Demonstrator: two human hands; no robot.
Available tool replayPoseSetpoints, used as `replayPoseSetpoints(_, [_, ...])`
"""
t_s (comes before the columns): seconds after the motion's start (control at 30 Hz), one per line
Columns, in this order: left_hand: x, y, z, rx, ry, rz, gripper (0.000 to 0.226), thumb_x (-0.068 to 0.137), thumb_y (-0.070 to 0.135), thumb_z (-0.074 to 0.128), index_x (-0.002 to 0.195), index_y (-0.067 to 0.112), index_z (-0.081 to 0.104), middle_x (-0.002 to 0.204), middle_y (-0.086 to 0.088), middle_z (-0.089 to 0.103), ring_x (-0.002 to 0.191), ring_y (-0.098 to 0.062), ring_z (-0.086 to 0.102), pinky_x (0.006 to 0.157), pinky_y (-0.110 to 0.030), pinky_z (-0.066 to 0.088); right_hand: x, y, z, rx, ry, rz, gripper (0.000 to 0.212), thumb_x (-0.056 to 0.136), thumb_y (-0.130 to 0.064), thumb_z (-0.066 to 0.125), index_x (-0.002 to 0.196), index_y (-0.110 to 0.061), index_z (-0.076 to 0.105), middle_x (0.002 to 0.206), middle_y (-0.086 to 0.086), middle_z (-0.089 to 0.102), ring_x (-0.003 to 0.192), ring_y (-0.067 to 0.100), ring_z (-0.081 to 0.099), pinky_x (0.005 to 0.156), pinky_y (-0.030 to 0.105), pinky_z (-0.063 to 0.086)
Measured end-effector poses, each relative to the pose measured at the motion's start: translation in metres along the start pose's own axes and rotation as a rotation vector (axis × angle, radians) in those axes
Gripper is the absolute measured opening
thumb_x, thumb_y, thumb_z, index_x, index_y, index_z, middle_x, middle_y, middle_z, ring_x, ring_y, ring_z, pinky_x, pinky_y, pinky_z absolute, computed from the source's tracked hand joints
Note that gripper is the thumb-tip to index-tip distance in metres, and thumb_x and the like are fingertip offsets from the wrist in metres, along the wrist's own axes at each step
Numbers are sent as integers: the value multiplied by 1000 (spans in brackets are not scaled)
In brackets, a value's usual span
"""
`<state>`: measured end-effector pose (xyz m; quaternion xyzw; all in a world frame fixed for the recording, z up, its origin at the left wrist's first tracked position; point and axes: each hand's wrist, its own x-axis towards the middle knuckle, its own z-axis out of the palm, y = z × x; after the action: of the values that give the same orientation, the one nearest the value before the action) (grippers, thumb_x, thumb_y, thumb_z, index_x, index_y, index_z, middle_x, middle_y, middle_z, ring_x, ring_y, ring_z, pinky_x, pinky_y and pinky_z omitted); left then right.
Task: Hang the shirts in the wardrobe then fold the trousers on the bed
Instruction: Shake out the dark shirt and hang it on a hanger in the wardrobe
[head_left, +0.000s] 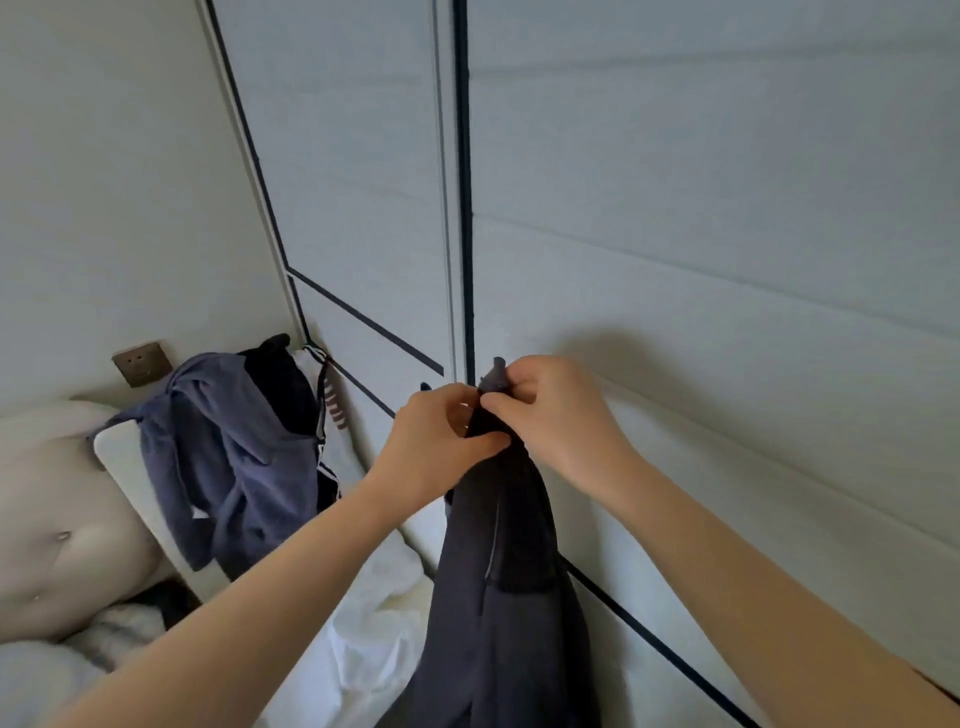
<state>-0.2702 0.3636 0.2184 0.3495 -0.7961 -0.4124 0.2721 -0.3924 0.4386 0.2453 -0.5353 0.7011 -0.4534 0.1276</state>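
A dark navy garment (498, 597) hangs down in front of me, bunched at its top. My left hand (436, 447) grips the bunched top from the left, and my right hand (550, 410) pinches it from the right, a small tip of cloth sticking up between them. Both hands are held close to the pale wardrobe doors (675, 208), which are closed. On the bed's left side lies a pile of clothes: a blue-grey garment (223, 457) over a black one (280, 384) with white stripes. Whether the held garment is a shirt or trousers is unclear.
The bed (374, 623) with white bedding fills the lower left, and a pale padded headboard (57, 519) stands at the far left. A brass wall socket (141, 362) sits above it. A dark vertical gap (464, 182) separates the two wardrobe doors.
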Motion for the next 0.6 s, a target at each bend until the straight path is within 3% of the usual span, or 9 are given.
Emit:
replayPoseSetpoints(0.07, [4, -1, 5, -121, -80, 1, 24, 80, 14, 79, 101, 21, 71, 84, 2, 77, 83, -13, 73, 81, -30, 57, -8, 6, -10, -15, -25, 13, 17, 85, -23, 66, 82, -5, 65, 69, 10, 69, 64, 20, 65, 61, 35, 51])
replayPoseSetpoints(0.13, [7, 1, 10, -191, -165, 27, 22, 83, 7, 76, 102, 18, 71, 83, 3, 77, 81, -10, 73, 73, -20, 54, -19, 12, -21, -16, -17, 33, 24, 86, -27, 67, 93, -5, 67, 83, 12, 72, 81, 25, 68, 76, 41, 55])
replayPoseSetpoints(0.2, [10, 5, 17, -193, -245, 51, 22, 83, 6, 75, 102, 17, 73, 78, 6, 76, 77, -7, 72, 71, -16, 52, -34, 15, -32, -25, 69, 45, 15, 88, -27, 66, 95, -14, 70, 85, -6, 73, 82, 3, 67, 76, 18, 52])
replayPoseSetpoints(0.23, [11, 6, 20, -204, -278, 53, 21, 83, 6, 75, 101, 17, 73, 77, 5, 76, 77, -10, 73, 75, -23, 55, -40, 16, -38, -58, 131, 29, 10, 91, -24, 63, 95, -19, 71, 84, -14, 71, 79, -8, 63, 71, 7, 46])
replayPoseSetpoints(0.3, [11, 9, 26, -236, -358, 51, 19, 81, 10, 77, 99, 17, 74, 86, -5, 77, 87, -25, 74, 89, -49, 55, -49, 26, -51, -95, 208, 25, 19, 95, -14, 55, 100, -24, 70, 88, -17, 68, 74, -12, 59, 67, 5, 40])
replayPoseSetpoints(0.37, [7, 13, 33, -274, -456, 77, 19, 82, 10, 76, 100, 14, 74, 95, -12, 76, 92, -33, 72, 95, -58, 51, -56, 40, -61, -130, 138, 84, 26, 95, -8, 51, 108, -24, 67, 100, -12, 67, 87, -4, 61, 78, 14, 46])
replayPoseSetpoints(0.43, [3, 19, 42, -309, -513, 110, 16, 86, 0, 69, 98, 10, 73, 89, -10, 76, 80, -23, 73, 79, -36, 58, -66, 53, -69, -106, -23, 173, 25, 95, -11, 52, 114, -22, 65, 109, -9, 67, 101, 5, 62, 91, 28, 50])
replayPoseSetpoints(0.5, [-3, 30, 50, -320, -551, 136, 16, 89, -3, 64, 97, 9, 72, 82, -7, 74, 71, -15, 69, 65, -20, 53, -80, 61, -78, -40, -132, 227, 23, 98, -13, 49, 115, -13, 65, 110, 2, 70, 106, 16, 64, 98, 38, 48])
replayPoseSetpoints(0.6, [-10, 42, 65, -340, -605, 139, 20, 93, -4, 57, 107, 2, 70, 100, -20, 72, 90, -31, 69, 81, -35, 58, -106, 67, -95, -23, -151, 254, 27, 99, -18, 47, 104, 2, 64, 107, 25, 65, 102, 33, 63, 96, 53, 45])
